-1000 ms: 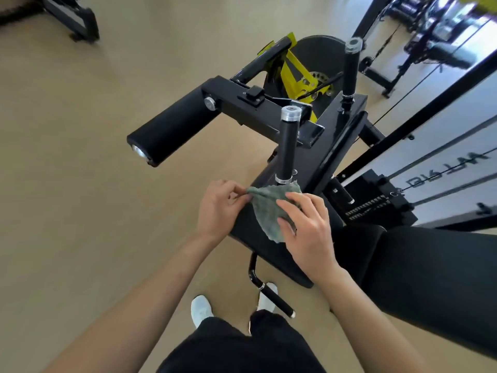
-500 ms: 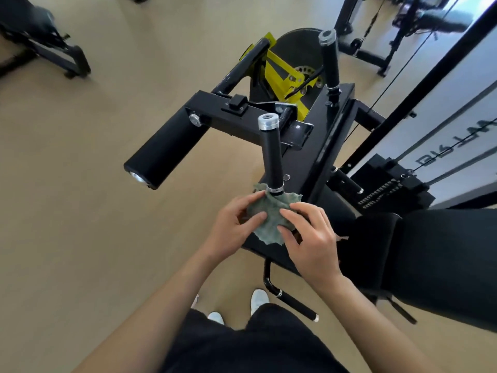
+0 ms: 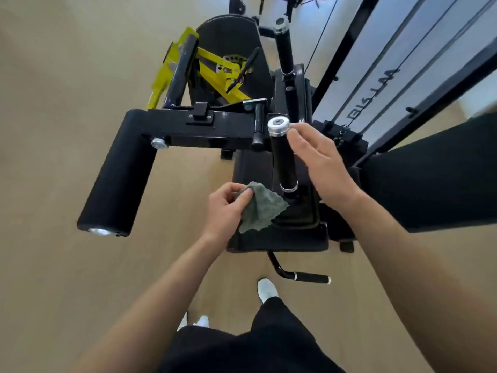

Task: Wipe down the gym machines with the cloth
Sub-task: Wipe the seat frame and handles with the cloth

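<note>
Cloth (image 3: 259, 208), grey-green & crumpled, sits in left hand (image 3: 227, 208): thumb + fingers pinch its upper corner, and the rest hangs over the left edge of the machine's black seat pad (image 3: 282, 239), just beside the base of the near upright handle (image 3: 282, 157). Right hand (image 3: 320, 162) is loose, fingers relaxed, holding nothing, just right of that handle's silver cap; can't tell if fingertips touch it. Black roller pad (image 3: 118, 173) sticks out to the left, yellow bracket (image 3: 188, 68) behind.

Tan floor (image 3: 53, 265) carries the black gym machine (image 3: 220, 127) (and two white shoes (image 3: 266, 289)).
</note>
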Tool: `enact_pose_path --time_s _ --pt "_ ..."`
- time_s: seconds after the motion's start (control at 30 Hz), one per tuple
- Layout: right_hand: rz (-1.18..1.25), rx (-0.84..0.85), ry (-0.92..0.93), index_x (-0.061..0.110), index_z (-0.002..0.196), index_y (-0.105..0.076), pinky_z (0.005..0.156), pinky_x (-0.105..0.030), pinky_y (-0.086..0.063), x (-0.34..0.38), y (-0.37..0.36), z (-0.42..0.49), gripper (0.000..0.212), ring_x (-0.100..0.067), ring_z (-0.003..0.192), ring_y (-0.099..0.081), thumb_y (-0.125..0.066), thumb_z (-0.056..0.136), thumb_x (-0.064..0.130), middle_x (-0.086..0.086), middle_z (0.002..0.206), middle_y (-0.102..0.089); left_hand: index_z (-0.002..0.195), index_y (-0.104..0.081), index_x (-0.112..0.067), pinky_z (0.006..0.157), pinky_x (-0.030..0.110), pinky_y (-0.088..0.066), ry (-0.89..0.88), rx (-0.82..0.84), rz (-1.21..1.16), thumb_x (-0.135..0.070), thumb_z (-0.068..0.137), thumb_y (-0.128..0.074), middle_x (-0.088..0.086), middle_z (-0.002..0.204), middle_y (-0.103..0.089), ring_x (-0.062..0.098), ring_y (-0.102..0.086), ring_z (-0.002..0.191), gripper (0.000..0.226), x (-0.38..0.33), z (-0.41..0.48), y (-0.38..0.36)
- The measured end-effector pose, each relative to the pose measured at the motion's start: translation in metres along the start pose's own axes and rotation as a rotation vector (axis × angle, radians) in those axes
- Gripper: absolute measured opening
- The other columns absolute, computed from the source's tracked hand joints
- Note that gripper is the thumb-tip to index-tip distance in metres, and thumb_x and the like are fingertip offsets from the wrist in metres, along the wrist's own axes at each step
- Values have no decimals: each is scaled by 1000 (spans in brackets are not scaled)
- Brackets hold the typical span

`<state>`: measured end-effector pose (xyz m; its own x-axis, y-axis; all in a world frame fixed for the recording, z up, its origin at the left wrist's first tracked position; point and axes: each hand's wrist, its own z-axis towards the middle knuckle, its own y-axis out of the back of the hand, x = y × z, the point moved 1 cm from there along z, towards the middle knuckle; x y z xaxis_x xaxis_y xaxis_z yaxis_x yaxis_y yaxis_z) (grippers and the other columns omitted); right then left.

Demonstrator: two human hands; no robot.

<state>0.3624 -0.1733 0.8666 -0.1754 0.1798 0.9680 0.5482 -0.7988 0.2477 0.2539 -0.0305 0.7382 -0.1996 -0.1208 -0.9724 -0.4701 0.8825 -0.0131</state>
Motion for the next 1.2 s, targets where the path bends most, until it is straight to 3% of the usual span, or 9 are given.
enact_pose_path --time_s 0.2,0.3,0.37,0.43,0.63,0.73,1.0,1.1,1.2 --pt "92 -107 -245 23 91 -69 88 -38 -50 2 -24 13 45 -18 84 -58 -53 92 65 -2 87 -63 107 -67 -10 79 35 -62 -11 208 -162 -11 100 -63 16 101 -70 26 -71 92 8 -25 41 -9" --pt "79 -183 -277 25 79 -64 83 -41 -46 5 -35 17 41 -20 74 -54 -54 91 62 -2 75 -59 115 -72 -11 92 25 -54 -121 327 -36 -10 100 -62 8 111 -65 16 -64 99 18 -26 50 -25" --pt "15 -212 -281 18 75 -60 73 -35 -48 9 -38 19 43 -20 67 -53 -52 91 58 -5 69 -57 117 -73 -15 91 7 -44 -154 336 40 -11 100 -63 2 116 -57 9 -58 104 21 -22 49 -29" --pt "-35 -217 -272 14 72 -58 67 -31 -49 11 -39 22 45 -21 64 -53 -49 89 55 -6 67 -56 120 -73 -20 88 3 -42 -139 349 74 -13 99 -65 -1 114 -52 5 -55 102 24 -15 46 -28" --pt "-63 -174 -231 6 70 -56 66 -37 -47 7 -37 27 52 -24 61 -52 -45 91 52 -10 65 -55 111 -76 -27 99 36 -56 -107 387 4 -13 96 -70 -6 110 -59 11 -62 108 22 6 20 -17" --pt "-58 -175 -214 7 68 -57 66 -38 -48 6 -37 27 53 -25 60 -53 -44 92 53 -10 63 -55 113 -76 -22 99 42 -57 -97 406 -41 -11 96 -70 -2 114 -61 16 -64 111 21 13 5 -12" --pt "-66 -352 -218 6 71 -57 67 -34 -47 3 -48 20 54 -23 63 -52 -42 95 52 -11 66 -54 141 -60 -21 100 2 -37 -129 519 11 -11 102 -59 -10 137 -51 -17 -46 121 40 3 40 -15" --pt "-79 -464 -247 3 75 -55 69 -20 -48 7 -58 16 53 -15 67 -53 -40 99 48 -8 68 -55 148 -52 -22 102 0 -34 -105 627 -21 -9 105 -54 -9 148 -45 -23 -41 123 46 -2 58 -13" --pt "-77 -540 -286 -8 83 -51 72 -19 -46 13 -66 15 54 -17 73 -51 -39 101 42 -12 75 -52 148 -53 -26 104 1 -34 -71 692 13 -10 105 -54 -8 147 -44 -17 -42 125 46 -6 73 -10"
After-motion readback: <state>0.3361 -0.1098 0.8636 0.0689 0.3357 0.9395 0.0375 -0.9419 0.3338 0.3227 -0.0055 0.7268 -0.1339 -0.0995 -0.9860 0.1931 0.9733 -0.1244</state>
